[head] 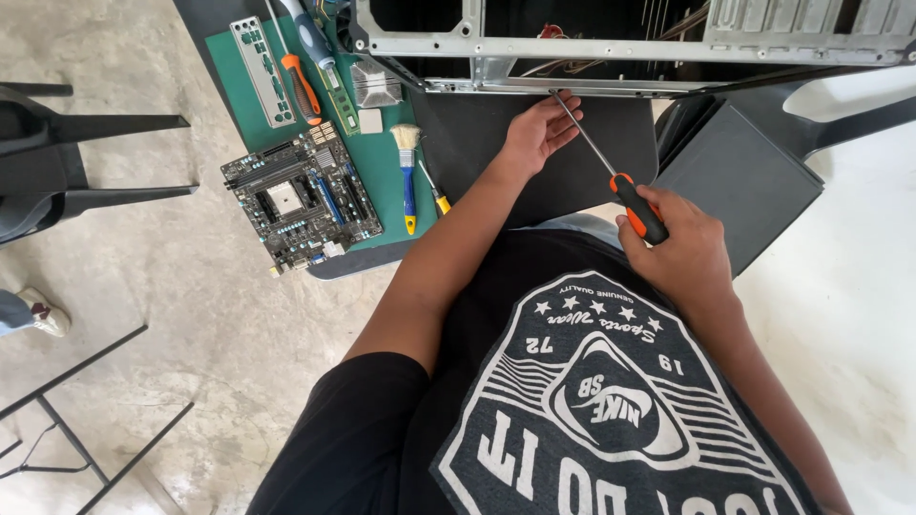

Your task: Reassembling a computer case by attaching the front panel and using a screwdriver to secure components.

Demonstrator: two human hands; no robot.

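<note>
We have one view only, from a camera worn on the person's head, so nothing overlaps with a second view. It looks steeply down over the chest and black shirt (572, 401), which fills the lower frame at close range. The hands sit mid-frame, near. The table edge with the green mat (382, 181) and the metal computer case (620, 48) lies along the top, farther off. Concrete floor (191, 334) shows left and right, farthest away.

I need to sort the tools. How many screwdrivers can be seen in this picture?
3. One long screwdriver is in the right hand. An orange-handled one and a blue-grey one lie on the green mat. Others may be hidden.
</note>
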